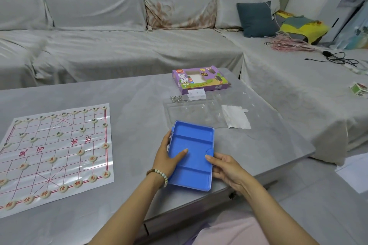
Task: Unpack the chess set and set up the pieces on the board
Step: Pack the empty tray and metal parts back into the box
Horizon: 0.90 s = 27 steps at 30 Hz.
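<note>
– Blue tray (192,145): who has it?
– Both hands. The left hand (166,156) grips its left edge, thumb lying across the inside. The right hand (226,167) pinches the right rim, fingers curled beneath.
– And the board?
– The board (59,145) lies flat on the grey table (129,103), well left of the tray, with round pieces (92,158) on its lines. Beyond the tray lies a clear plastic cover (195,113), then the purple box (199,80).

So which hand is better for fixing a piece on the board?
Probably left. The left hand holds the tray's edge nearest the board, which lies on that side; the right hand is across the tray, farther away.
</note>
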Each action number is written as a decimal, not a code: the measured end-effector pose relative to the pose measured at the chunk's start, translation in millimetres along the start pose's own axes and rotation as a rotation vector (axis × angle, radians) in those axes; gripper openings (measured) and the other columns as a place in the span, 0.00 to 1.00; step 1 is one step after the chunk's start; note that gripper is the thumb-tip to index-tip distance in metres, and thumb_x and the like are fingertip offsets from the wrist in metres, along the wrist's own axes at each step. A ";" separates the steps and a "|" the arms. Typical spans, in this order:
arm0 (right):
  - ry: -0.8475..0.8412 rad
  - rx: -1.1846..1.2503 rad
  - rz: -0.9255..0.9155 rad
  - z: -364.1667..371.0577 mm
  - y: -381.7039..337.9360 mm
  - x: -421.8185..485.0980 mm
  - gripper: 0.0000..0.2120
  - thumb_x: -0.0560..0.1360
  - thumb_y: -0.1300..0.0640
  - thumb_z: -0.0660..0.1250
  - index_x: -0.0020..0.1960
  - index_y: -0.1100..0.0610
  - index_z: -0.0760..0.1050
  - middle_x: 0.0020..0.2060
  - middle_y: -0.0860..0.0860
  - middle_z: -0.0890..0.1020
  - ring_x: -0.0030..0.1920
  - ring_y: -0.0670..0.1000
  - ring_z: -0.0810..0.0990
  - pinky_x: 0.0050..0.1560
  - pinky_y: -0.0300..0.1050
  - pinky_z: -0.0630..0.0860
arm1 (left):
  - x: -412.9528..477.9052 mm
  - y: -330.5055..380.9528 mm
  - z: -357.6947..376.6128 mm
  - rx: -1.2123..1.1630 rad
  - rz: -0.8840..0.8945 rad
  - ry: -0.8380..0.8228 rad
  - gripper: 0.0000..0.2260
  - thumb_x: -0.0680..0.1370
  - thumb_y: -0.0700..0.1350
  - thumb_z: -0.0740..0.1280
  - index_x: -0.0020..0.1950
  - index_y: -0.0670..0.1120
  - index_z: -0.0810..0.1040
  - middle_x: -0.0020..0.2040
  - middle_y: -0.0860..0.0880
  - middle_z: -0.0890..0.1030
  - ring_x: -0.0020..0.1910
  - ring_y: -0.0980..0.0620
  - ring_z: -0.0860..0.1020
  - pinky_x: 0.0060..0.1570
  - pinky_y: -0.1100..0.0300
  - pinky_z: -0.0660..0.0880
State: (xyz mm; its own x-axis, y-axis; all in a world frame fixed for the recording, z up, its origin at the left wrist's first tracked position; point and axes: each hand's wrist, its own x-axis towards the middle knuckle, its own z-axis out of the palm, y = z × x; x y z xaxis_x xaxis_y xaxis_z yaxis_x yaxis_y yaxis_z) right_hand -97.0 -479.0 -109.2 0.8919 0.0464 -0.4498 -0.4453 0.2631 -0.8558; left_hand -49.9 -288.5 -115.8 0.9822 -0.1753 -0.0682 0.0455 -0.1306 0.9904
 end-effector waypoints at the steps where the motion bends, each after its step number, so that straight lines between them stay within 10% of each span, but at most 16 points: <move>1: 0.002 -0.004 0.006 0.2 0.3 -0.4 0.14 0.76 0.60 0.66 0.60 0.60 0.75 0.53 0.56 0.83 0.55 0.55 0.82 0.53 0.48 0.80 | -1.1 -0.5 0.2 -0.001 0.006 -0.005 0.32 0.72 0.46 0.71 0.72 0.54 0.60 0.64 0.55 0.69 0.52 0.64 0.72 0.47 0.69 0.71; 16: 0.102 0.005 -0.052 18.5 -12.1 19.1 0.15 0.77 0.52 0.64 0.60 0.58 0.76 0.52 0.53 0.84 0.53 0.53 0.83 0.56 0.51 0.78 | 22.6 15.4 -17.1 0.032 -0.050 -0.087 0.31 0.73 0.48 0.71 0.70 0.60 0.58 0.57 0.54 0.72 0.49 0.62 0.74 0.36 0.71 0.74; 23: 0.051 -0.165 -0.089 28.7 -55.9 69.9 0.12 0.77 0.50 0.64 0.58 0.55 0.77 0.53 0.52 0.83 0.52 0.51 0.83 0.52 0.46 0.80 | 67.5 18.0 -35.1 -0.029 -0.132 0.031 0.32 0.72 0.51 0.71 0.72 0.56 0.60 0.65 0.47 0.70 0.57 0.46 0.74 0.53 0.51 0.77; 27: 0.287 -0.239 -0.239 16.8 -108.6 127.1 0.16 0.75 0.52 0.68 0.61 0.56 0.73 0.55 0.52 0.80 0.47 0.51 0.82 0.46 0.42 0.80 | 106.7 21.9 -52.0 -0.019 -0.156 0.143 0.32 0.73 0.50 0.70 0.72 0.54 0.59 0.67 0.46 0.69 0.62 0.42 0.72 0.60 0.42 0.73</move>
State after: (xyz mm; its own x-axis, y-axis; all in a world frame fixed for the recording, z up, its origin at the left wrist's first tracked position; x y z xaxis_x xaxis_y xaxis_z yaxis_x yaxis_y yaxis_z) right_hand 66.1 -485.5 -69.2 0.9290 -0.2672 -0.2560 -0.2652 0.0018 -0.9642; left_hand 65.4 -259.3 -95.2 0.9787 -0.0140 -0.2046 0.2012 -0.1263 0.9714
